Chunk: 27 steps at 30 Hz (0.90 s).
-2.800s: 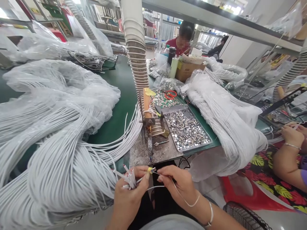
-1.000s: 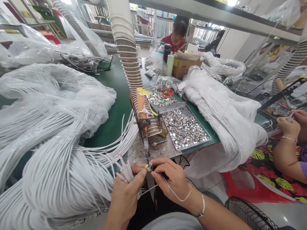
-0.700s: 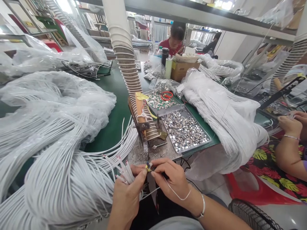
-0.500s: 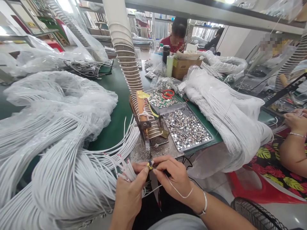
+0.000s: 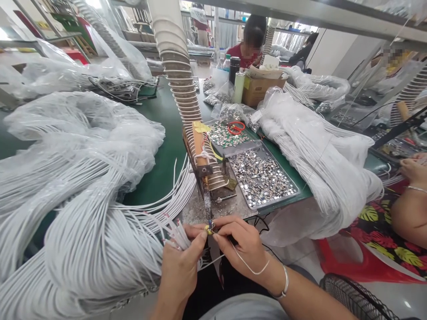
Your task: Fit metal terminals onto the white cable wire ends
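My left hand [image 5: 182,269] is closed round a bunch of white cable ends [image 5: 175,233] with stripped red tips, and its thumb and forefinger pinch one end. My right hand [image 5: 242,246] pinches a small yellow-tipped part [image 5: 209,229] against that end, right under the tip of the fixed soldering iron [image 5: 207,202]. A thin white wire [image 5: 248,269] loops over my right wrist. A big pile of white cables [image 5: 83,222] lies to the left of my hands.
A metal tray of small shiny parts [image 5: 262,175] sits right of the iron. A ribbed extraction hose [image 5: 178,75] rises behind it. Bagged white cables [image 5: 320,155] fill the right. Red scissors [image 5: 236,127], a cardboard box [image 5: 262,89], bottles. Another person's hands [image 5: 412,171] at far right; a fan grille [image 5: 356,302].
My hands have risen from my lap to the iron's tip and stay there, still pinching the cable end and the part. The view has shifted slightly.
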Available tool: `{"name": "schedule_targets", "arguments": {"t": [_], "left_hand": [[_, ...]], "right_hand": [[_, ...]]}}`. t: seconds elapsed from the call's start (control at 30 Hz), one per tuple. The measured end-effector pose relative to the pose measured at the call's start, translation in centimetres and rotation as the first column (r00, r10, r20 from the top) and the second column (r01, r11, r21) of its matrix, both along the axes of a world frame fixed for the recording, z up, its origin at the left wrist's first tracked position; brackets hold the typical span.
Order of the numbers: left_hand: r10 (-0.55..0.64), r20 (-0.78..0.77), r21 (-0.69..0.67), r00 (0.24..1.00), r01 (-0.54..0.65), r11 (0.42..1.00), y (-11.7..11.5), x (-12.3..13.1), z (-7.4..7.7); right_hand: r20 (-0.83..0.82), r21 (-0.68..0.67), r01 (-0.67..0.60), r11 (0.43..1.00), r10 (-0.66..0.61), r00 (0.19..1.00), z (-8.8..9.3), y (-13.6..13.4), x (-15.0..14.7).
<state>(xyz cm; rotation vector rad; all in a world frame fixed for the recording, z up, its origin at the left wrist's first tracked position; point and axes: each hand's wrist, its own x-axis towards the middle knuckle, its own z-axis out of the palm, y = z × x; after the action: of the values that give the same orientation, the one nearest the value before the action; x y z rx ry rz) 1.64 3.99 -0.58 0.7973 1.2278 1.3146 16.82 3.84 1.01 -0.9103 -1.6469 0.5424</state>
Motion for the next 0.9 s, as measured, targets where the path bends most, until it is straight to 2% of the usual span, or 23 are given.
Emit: {"name": "schedule_targets", "arguments": {"t": [0.27, 0.43, 0.57, 0.67, 0.73, 0.83, 0.9], "left_hand": [[-0.007, -0.029, 0.019, 1.0, 0.008, 1.0, -0.4, -0.2, -1.0], [-0.068, -0.11, 0.016, 0.992, 0.07, 0.997, -1.2, -0.6, -1.7], [-0.123, -0.176, -0.033, 0.977, 0.119, 0.992, -2.1, -0.8, -1.8], [-0.22, -0.217, -0.125, 0.951, 0.196, 0.973, -2.9, -1.4, -2.3], [-0.248, -0.181, -0.183, 0.952, 0.215, 0.959, -3.6, -2.1, -2.9], [-0.152, -0.076, -0.173, 0.985, 0.137, 0.975, -4.6, -3.3, -4.1], [-0.11, -0.021, -0.15, 0.994, 0.105, 0.983, -5.2, -4.0, -4.6]], "right_hand": [[-0.008, -0.041, -0.019, 0.999, 0.018, 1.0, -1.1, -0.4, 0.1], [-0.056, -0.156, -0.055, 0.986, 0.047, 0.997, -1.6, -0.8, 0.4], [-0.024, -0.25, -0.078, 0.965, 0.075, 0.997, -2.3, -1.1, 0.3], [0.002, -0.234, -0.06, 0.97, 0.062, 0.998, -2.9, -1.5, 0.4], [0.024, -0.222, -0.023, 0.975, 0.029, 0.999, -3.5, -2.0, 1.2], [0.2, -0.307, 0.043, 0.951, 0.02, 0.98, -5.2, -3.0, 3.7], [0.413, -0.444, 0.045, 0.895, 0.16, 0.897, -6.6, -3.7, 5.7]]}}
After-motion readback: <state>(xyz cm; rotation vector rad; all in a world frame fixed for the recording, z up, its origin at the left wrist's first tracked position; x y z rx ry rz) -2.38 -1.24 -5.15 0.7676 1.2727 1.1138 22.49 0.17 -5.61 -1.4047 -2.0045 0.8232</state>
